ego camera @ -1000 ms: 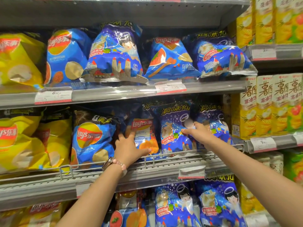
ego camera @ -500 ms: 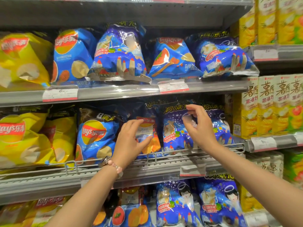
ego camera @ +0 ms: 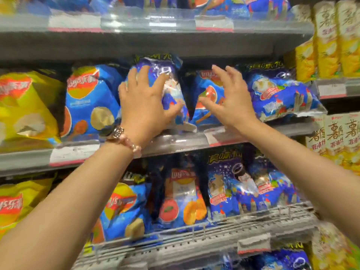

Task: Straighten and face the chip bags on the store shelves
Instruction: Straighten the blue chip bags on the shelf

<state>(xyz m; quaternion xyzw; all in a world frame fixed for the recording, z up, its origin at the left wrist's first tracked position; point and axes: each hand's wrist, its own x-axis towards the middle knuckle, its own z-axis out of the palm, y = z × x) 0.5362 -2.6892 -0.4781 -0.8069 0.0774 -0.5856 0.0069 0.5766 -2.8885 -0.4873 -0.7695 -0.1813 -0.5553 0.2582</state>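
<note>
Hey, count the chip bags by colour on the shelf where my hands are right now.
Front row, as far as the blur allows:
Yellow bag: 1
Blue Lay's bags: 2
Purple-blue castle bags: 2
Total: 5

hands (ego camera: pixel 143 106): two
shelves (ego camera: pixel 175 141): three in view
yellow chip bags (ego camera: pixel 25 106): two
blue chip bags on middle shelf (ego camera: pixel 87 102): four

On the middle shelf (ego camera: pixel 175 141), the left hand (ego camera: pixel 142 106) lies on a castle-print bag (ego camera: pixel 171 90). Right of it, a tomato bag (ego camera: pixel 208 94) stands behind the right hand (ego camera: pixel 231 100). Boxes (ego camera: pixel 339 133) stand far right.
</note>
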